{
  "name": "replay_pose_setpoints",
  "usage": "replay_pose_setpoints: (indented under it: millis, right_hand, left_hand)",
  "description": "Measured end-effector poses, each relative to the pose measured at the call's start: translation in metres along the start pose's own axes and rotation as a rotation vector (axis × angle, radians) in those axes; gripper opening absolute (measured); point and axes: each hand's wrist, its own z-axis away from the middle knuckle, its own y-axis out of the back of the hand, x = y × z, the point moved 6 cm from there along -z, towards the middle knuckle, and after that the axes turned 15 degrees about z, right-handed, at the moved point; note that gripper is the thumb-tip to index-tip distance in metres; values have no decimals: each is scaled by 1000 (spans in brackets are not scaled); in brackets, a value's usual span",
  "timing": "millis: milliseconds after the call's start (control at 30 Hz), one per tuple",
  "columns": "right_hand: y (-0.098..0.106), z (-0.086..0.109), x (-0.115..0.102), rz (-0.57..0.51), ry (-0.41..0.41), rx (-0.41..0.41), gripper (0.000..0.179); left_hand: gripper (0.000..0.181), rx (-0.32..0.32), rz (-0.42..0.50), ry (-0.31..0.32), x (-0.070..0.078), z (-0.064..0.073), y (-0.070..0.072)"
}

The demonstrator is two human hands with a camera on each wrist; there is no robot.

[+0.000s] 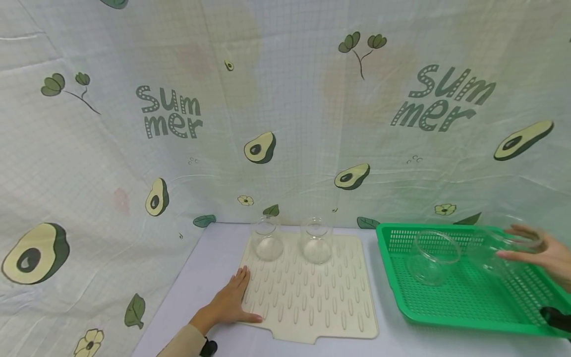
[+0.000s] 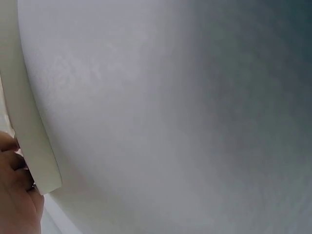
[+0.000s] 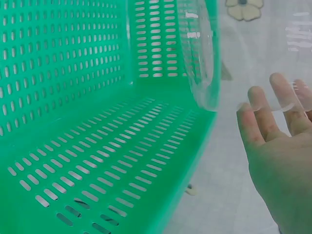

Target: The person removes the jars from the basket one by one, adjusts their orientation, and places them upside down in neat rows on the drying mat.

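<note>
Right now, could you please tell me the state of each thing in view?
Mat: lying flat
Mat glasses: standing apart, unheld
Basket: open-topped
Basket glass: inside, unheld
Held glass: gripped
Right hand: gripping held glass
Left hand: touching mat's edge

Pale fabric backdrop (image 1: 294,94) across upper frame and left side, printed with avocados (image 1: 266,144), leaves (image 1: 135,311), flowers (image 1: 88,343), green "summer" lettering (image 1: 171,113); white tabletop (image 1: 202,275) at lower centre; diffuse light.

the hands (image 1: 228,301) (image 1: 546,254) are bare, the left sleeve (image 1: 184,342) is beige, and small black devices (image 1: 208,347) (image 1: 555,318) show on both sides.
</note>
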Motion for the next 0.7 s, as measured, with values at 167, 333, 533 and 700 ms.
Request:
replay_pose_setpoints:
  millis: [167,333,533,700]
  right_hand:
    - [5,6,-7,-22,24,58,97]
    - [10,11,-20,-35,43,100,94]
    - [14,16,-42,-86,165,197,92]
    - [22,23,-64,-89,273,292,91]
  left_hand:
    - [142,-16,7,29,-3,0,-1]
    - [142,-20,23,21,-4,-1,-1]
    - [142,-24,31,13,-7,-1,-2]
    - [141,-20,35,11,-7,-1,-1]
